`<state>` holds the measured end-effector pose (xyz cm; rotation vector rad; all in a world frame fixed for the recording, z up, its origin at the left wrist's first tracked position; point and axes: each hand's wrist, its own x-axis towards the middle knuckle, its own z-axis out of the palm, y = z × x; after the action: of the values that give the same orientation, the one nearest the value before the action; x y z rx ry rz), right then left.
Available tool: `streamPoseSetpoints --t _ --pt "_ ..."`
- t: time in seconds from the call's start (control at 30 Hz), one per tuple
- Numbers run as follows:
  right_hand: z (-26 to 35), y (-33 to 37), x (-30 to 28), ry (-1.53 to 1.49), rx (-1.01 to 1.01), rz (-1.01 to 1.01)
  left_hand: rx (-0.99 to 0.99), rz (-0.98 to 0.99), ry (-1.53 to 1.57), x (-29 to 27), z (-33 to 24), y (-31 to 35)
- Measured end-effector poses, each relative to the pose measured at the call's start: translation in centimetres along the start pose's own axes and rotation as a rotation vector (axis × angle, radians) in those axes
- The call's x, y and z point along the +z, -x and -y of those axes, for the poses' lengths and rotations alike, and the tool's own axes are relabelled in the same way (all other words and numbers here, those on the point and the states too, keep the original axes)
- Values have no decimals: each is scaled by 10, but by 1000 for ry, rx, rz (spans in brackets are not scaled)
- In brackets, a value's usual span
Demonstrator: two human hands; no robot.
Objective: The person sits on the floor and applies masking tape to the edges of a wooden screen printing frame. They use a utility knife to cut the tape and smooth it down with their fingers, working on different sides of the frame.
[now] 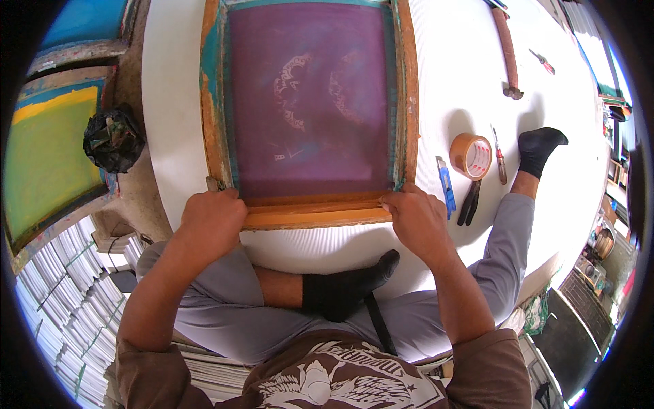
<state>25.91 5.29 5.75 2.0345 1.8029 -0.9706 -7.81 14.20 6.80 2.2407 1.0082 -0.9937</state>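
A screen printing frame (pixel 411 102) with a wooden, paint-stained rim lies flat in front of me. Its purple mesh (pixel 313 153) carries pale ornamental curved marks. Along the near rail, between my hands, runs a shiny brown strip of tape (pixel 313 214). My left hand (pixel 214 217) is closed at the near left corner, knuckles up, its fingertips mostly hidden. At the near right corner my right hand (pixel 419 215) is closed too, thumb and fingers pinched at the strip's end. Right of the frame stand a brown tape roll (pixel 470 155) and a blue utility knife (pixel 446 187).
Black-handled pliers (pixel 469 203), a screwdriver (pixel 499 157), a hammer (pixel 507 54) and a small red-handled tool (pixel 543 62) lie on the white surface (pixel 174 82). Leftward are a yellow-green screen (pixel 51 157), a black plastic bag (pixel 112 140) and stacked paper (pixel 61 320). My black-socked foot (pixel 347 286) is close by.
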Motion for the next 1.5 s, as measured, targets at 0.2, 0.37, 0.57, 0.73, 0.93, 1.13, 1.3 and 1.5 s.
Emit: streamPoseSetpoints --t 0.2,0.37,0.57,0.73,0.93,1.13,1.3,1.5 --pt "4 -2 -7 30 26 75 2 45 9 -7 1 -2" --pt "0 -3 -12 72 16 143 32 40 9 -9 0 -1" --pt "-6 8 -28 -48 -51 84 59 59 -20 -10 2 4" --pt "-14 14 -20 -168 -320 -82 114 -214 250 -12 0 12" --pt "-15 8 11 2 -376 -66 194 -348 266 29 -23 10" --pt "-23 8 19 -69 -433 -215 181 -540 209 49 -28 7" --pt "-39 0 36 -127 -546 -354 241 -783 282 47 -68 -17" --pt "-40 -2 46 -121 -506 -410 307 -787 425 43 -142 -64"
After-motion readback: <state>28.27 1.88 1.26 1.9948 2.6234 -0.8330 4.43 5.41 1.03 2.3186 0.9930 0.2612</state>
